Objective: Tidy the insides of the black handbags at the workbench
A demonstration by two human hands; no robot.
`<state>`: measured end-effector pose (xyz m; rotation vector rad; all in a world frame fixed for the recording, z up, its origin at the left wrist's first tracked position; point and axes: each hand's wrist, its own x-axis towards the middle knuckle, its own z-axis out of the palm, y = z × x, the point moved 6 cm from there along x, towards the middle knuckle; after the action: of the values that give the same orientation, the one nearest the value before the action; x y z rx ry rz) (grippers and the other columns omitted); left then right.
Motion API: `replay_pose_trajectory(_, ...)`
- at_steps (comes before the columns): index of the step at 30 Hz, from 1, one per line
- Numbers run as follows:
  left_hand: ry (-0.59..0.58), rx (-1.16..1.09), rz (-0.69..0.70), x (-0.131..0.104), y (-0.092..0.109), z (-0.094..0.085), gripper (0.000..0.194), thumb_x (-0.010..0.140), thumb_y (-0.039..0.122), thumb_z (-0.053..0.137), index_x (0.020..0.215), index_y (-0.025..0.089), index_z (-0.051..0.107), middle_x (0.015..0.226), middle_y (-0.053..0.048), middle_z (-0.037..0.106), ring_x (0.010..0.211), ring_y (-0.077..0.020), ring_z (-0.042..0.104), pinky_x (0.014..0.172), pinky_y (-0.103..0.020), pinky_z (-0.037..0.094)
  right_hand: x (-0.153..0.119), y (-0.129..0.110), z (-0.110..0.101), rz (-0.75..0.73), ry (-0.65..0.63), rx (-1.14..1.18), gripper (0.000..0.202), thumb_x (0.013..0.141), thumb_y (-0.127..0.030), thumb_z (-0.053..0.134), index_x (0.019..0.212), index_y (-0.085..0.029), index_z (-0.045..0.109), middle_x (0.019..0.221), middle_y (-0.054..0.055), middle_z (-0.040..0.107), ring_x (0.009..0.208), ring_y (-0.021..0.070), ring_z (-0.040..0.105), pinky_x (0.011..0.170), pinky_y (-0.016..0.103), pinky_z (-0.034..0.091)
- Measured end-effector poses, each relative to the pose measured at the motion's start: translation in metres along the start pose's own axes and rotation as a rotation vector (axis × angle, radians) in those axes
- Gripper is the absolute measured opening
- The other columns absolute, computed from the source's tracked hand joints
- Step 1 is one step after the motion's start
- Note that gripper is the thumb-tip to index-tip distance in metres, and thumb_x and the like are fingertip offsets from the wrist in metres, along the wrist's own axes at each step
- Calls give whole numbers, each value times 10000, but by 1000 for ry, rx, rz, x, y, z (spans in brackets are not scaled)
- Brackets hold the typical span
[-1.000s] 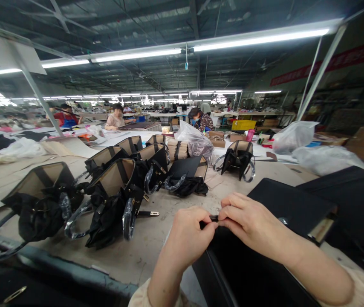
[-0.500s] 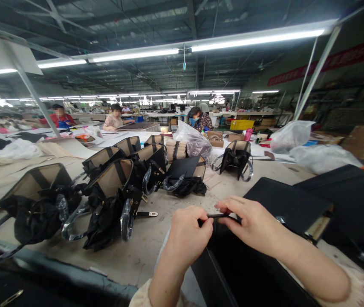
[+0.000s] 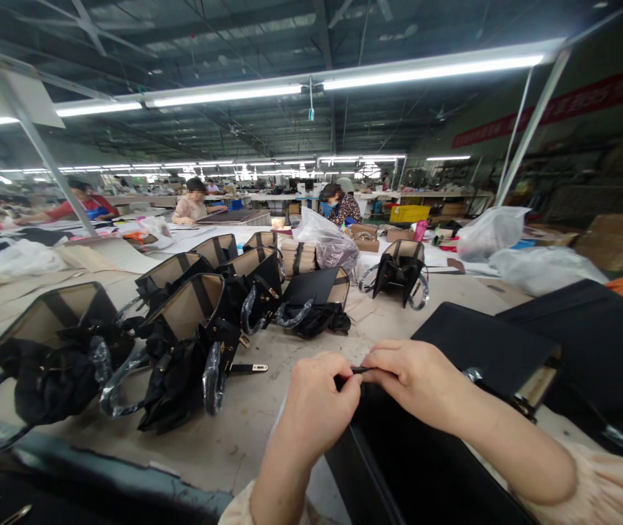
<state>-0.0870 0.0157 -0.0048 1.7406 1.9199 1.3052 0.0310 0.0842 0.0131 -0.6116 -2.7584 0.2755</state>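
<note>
A black handbag [image 3: 415, 452] lies in front of me at the lower right, its smooth panel running off the bottom edge. My left hand [image 3: 319, 390] is closed on the far edge of this bag, thumb against curled fingers. Right beside it, my right hand [image 3: 413, 375] pinches the same black edge between thumb and fingers. Only a short strip of the edge shows between the two hands; the rest of it is covered by my fingers.
Several black handbags with beige linings, such as this one [image 3: 188, 302], stand on the worktable [image 3: 268, 408] to the left. More black bags [image 3: 486, 350] lie at right. Farther back are plastic bags [image 3: 325, 237], a yellow crate [image 3: 410, 213] and seated co-workers [image 3: 341, 208].
My right hand has moved slightly left, towards my left hand, and its spread fingers have closed into a pinch. The view has shifted a little.
</note>
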Motion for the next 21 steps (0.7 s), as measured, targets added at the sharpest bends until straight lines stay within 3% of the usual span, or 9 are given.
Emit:
replay_pose_trajectory(2, -38, -96, 4, -1, 1, -5, 73, 727, 137, 617, 705, 203, 594, 821, 13, 701, 791, -146, 639, 760, -250, 465, 0, 0, 0, 5, -2, -52, 158, 893, -203, 509, 810, -221, 643, 769, -9, 612, 745, 139, 591, 675, 254, 412)
replay_pose_trajectory(4, -66, -171, -27, -3, 0, -12, 152, 702, 149, 652, 814, 216, 572, 909, 13, 697, 866, -153, 644, 804, -251, 475, 0, 0, -1, 5, 0, -92, 168, 895, -209, 500, 778, -211, 620, 753, -7, 598, 728, 139, 579, 660, 258, 396)
replay_pose_trajectory(8, -103, -94, -90, -6, -4, -20, 281, 704, 206, 662, 972, 221, 578, 939, -5, 691, 891, -181, 641, 824, -290, 478, 1, 0, -2, 6, -5, -117, 180, 895, -223, 497, 738, -203, 585, 744, -10, 584, 706, 132, 562, 639, 257, 372)
replay_pose_trajectory(13, -131, 73, -91, -7, -3, -16, 168, 746, 198, 577, 895, 222, 651, 849, 1, 704, 814, -189, 634, 768, -302, 455, 2, 5, -2, 60, -5, -73, 165, 903, -249, 490, 785, -215, 600, 764, -14, 583, 729, 132, 564, 650, 255, 371)
replay_pose_trajectory(21, -85, 148, -114, -3, -9, -12, 225, 739, 172, 530, 905, 249, 662, 829, 15, 701, 786, -178, 623, 735, -279, 435, 6, 0, 0, 51, -35, -109, 175, 895, -238, 488, 752, -206, 585, 753, -10, 571, 725, 137, 561, 653, 261, 374)
